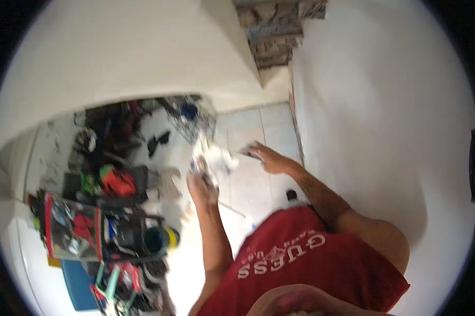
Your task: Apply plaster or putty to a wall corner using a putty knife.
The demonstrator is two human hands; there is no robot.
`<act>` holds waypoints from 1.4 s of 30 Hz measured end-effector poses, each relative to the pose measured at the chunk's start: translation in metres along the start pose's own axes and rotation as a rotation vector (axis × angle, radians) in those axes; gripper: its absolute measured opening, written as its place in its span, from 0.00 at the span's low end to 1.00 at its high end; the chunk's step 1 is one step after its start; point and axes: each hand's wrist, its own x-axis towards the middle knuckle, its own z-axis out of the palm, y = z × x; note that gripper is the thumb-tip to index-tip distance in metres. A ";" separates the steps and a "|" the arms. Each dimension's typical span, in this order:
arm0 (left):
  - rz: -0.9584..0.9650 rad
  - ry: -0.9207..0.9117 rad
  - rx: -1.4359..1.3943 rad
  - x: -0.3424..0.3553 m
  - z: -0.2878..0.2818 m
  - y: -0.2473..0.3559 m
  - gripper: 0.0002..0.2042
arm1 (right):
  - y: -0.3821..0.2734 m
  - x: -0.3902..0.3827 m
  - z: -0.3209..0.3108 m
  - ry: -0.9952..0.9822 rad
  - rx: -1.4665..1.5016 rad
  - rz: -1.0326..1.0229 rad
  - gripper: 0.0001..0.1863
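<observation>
My left hand (201, 183) is closed round the lower side of a pale, blurred mass (214, 155). It looks white to cream with an uneven outline, and I cannot make out its exact kind. White smears show on the fingers of that hand. Just to the right, my right hand (268, 157) has its fingers closed on a thin, flat, grey-edged tool (245, 152), perhaps a scraper blade. The tool's tip points left toward the pale mass, with little distance between them; whether they touch is unclear.
A smooth white wall (374, 105) rises on the right. Rough bare masonry (274, 31) shows at the top, beside a cream overhang (142, 47). Below lie floor tiles (245, 126). On the left are a wire rack (195, 118), black shoes (157, 143), a red-rimmed clear case (71, 226) and a blue panel (78, 284).
</observation>
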 end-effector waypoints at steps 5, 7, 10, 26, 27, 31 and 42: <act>-0.126 0.071 0.012 0.002 -0.061 -0.027 0.10 | -0.032 0.007 -0.090 0.257 0.313 -0.247 0.29; -0.241 0.099 0.118 -0.001 -0.072 -0.031 0.10 | -0.062 0.009 -0.130 0.557 0.301 -0.311 0.24; -0.253 0.036 0.152 0.013 -0.072 -0.045 0.10 | -0.116 0.052 -0.208 0.755 0.110 -0.601 0.23; -0.277 0.091 0.142 0.018 -0.085 -0.067 0.07 | -0.194 0.171 -0.240 1.062 -0.287 -0.742 0.25; -0.288 0.041 0.147 0.020 -0.099 -0.071 0.08 | -0.197 0.170 -0.244 0.974 -0.284 -0.727 0.27; -0.331 -0.004 0.091 0.019 -0.111 -0.077 0.08 | -0.209 0.162 -0.240 0.899 -0.310 -0.591 0.29; -0.300 0.085 0.167 -0.006 -0.039 -0.048 0.05 | -0.213 0.074 -0.184 0.870 -0.396 -0.784 0.27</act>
